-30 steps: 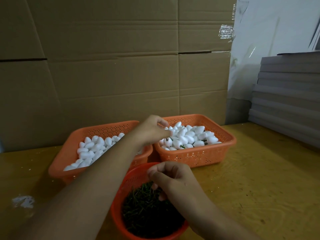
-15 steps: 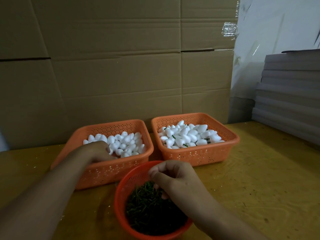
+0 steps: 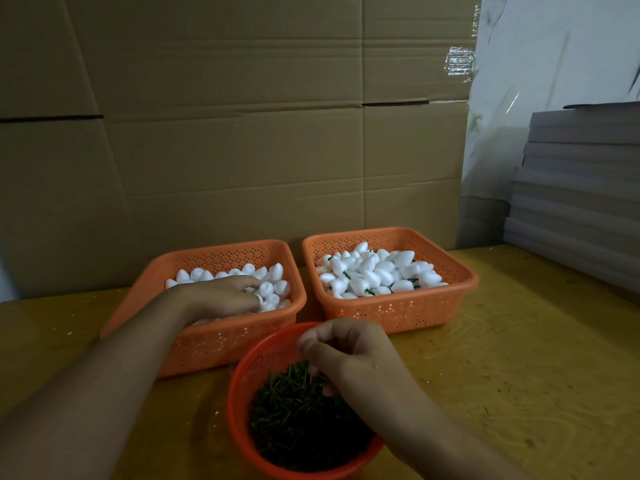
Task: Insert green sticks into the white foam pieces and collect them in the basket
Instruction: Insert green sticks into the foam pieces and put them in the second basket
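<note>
Two orange rectangular baskets stand side by side at the back of the table. The left basket [image 3: 225, 341] holds plain white foam pieces [image 3: 273, 271]. My left hand [image 3: 218, 296] reaches into it, thumb and index finger pinching a foam piece. Foam pieces with green sticks in them [image 3: 374, 275] fill the right basket [image 3: 398, 311]. In front, a round red basket [image 3: 239, 393] holds loose green sticks [image 3: 291, 414]. My right hand [image 3: 349, 358] hovers over its far side, fingers curled down into the sticks; the fingertips are hidden.
A cardboard wall [image 3: 242, 150] stands close behind the baskets. A stack of grey boards [image 3: 581, 202] lies at the right rear on the yellow wooden table [image 3: 519, 375]. A white sheet [image 3: 536, 81] hangs beside the cardboard.
My left hand left the right basket, crossed to the left basket and now reaches deeper among the plain foam pieces. My right hand has stayed over the green sticks.
</note>
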{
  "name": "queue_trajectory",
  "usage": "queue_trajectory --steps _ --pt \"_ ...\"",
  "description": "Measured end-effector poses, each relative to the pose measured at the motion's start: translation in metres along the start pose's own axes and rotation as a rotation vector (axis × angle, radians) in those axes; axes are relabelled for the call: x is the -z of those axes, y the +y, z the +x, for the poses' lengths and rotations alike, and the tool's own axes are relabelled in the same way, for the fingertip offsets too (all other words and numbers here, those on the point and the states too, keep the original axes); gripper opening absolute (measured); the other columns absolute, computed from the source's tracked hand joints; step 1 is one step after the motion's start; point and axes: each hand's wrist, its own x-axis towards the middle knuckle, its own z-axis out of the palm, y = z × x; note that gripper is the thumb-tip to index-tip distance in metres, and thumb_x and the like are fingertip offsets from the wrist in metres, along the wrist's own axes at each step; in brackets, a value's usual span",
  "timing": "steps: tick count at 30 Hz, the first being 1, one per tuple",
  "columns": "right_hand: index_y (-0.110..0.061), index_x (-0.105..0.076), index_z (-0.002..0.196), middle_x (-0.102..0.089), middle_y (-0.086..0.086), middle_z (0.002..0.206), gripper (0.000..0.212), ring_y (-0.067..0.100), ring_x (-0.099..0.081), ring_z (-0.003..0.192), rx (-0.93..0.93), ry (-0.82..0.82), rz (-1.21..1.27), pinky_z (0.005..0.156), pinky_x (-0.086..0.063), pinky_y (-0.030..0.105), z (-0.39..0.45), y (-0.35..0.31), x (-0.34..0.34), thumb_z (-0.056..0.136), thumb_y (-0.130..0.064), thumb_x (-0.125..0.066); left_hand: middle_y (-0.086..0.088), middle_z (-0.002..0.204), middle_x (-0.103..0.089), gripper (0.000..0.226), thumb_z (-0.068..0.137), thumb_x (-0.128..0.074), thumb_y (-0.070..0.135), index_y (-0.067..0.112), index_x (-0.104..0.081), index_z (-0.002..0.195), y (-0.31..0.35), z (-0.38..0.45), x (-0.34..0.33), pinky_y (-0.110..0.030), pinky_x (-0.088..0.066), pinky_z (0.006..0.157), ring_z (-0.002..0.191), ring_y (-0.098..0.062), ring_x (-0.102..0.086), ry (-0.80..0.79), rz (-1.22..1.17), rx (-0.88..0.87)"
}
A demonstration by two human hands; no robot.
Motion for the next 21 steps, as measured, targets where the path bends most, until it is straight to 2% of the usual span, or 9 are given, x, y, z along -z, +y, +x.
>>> queue_trajectory --steps 3,5,6,7,9,11,13,18,21 --pt "-0.023 -0.075 0.084 -0.067 -0.003 0.066 0.014 0.011 -0.061 0.062 -0.001 0.0 -0.001 0.062 -0.053 0.03 0.0 0.0 0.0 0.093 -0.023 -0.065 0.011 0.168 -0.009 0.078 0.068 -0.048 0.048 0.067 -0.029 0.141 0.009 -0.003 0.001 -0.054 -0.016 0.12 0.153 -0.021 -0.018 0.005 -0.056 0.034" --pt "-0.022 -0.075 0.084 -0.066 -0.003 0.066 0.014 0.01 -0.061 0.062 -0.003 0.007 0.003 0.063 -0.053 0.03 0.0 0.0 0.0 0.093 -0.023 -0.065 0.012 0.16 -0.03 0.061 0.065 -0.046 0.045 0.077 -0.04 0.116 0.016 -0.004 0.0 -0.047 -0.036 0.113 0.131 -0.018 -0.051 0.028 -0.11 0.009" --pt "-0.022 -0.075 0.084 -0.066 -0.004 0.065 0.014 0.01 -0.061 0.062 -0.006 0.009 0.007 0.063 -0.053 0.029 0.0 0.0 0.0 0.093 -0.023 -0.065 0.016 0.156 -0.034 0.048 0.067 -0.046 0.046 0.078 -0.044 0.104 0.018 -0.003 0.0 -0.043 -0.037 0.111 0.126 -0.016 -0.055 0.031 -0.135 -0.002" --pt "-0.022 -0.075 0.083 -0.066 -0.004 0.065 0.014 0.01 -0.061 0.062 -0.008 0.01 0.008 0.062 -0.053 0.029 0.001 0.0 0.0 0.093 -0.023 -0.065 0.019 0.155 -0.036 0.037 0.074 -0.046 0.05 0.075 -0.048 0.1 0.017 -0.002 0.0 -0.037 -0.03 0.113 0.132 -0.013 -0.05 0.026 -0.154 -0.019" --pt "-0.022 -0.075 0.084 -0.066 -0.004 0.065 0.014 0.009 -0.061 0.062 -0.009 0.008 0.003 0.062 -0.052 0.029 0.001 0.0 0.0 0.094 -0.023 -0.065 0.018 0.151 -0.045 0.029 0.091 -0.051 0.05 0.063 -0.055 0.116 0.011 0.004 -0.001 -0.034 -0.012 0.116 0.143 -0.005 -0.034 0.02 -0.17 -0.056" --pt "-0.022 -0.074 0.084 -0.066 -0.004 0.066 0.014 0.01 -0.061 0.062 -0.005 0.004 -0.007 0.062 -0.052 0.028 0.001 0.001 0.0 0.094 -0.023 -0.065 0.018 0.126 -0.067 0.031 0.096 -0.055 0.048 0.049 -0.058 0.127 0.006 0.007 -0.001 -0.037 -0.025 0.115 0.128 0.002 -0.05 0.012 -0.178 -0.083" --pt "-0.022 -0.074 0.084 -0.066 -0.004 0.066 0.014 0.01 -0.061 0.063 -0.001 0.004 -0.007 0.062 -0.053 0.027 0.001 0.001 0.0 0.094 -0.023 -0.065 0.019 0.095 -0.075 0.031 0.093 -0.062 0.049 0.042 -0.062 0.123 0.006 0.004 0.0 -0.032 -0.041 0.096 0.096 0.005 -0.066 0.025 -0.187 -0.121" --pt "-0.023 -0.074 0.084 -0.067 -0.006 0.066 0.015 0.007 -0.061 0.06 0.016 -0.015 -0.011 0.06 -0.052 0.024 0.002 0.001 0.003 0.095 -0.024 -0.064 0.011 0.105 -0.07 0.017 0.09 -0.072 0.038 0.035 -0.066 0.105 0.01 -0.005 0.003 -0.033 -0.055 0.08 0.101 -0.007 -0.066 0.339 -0.314 -0.201" --pt "-0.024 -0.073 0.086 -0.066 -0.009 0.065 0.01 0.005 -0.058 0.058 0.017 -0.018 -0.101 0.059 -0.05 0.026 0.005 0.005 0.004 0.093 -0.023 -0.065 0.011 0.099 -0.073 0.014 0.089 -0.074 0.029 0.031 -0.066 0.1 0.018 -0.019 0.001 -0.031 -0.055 0.088 0.095 -0.002 -0.068 0.508 -0.443 -0.319"
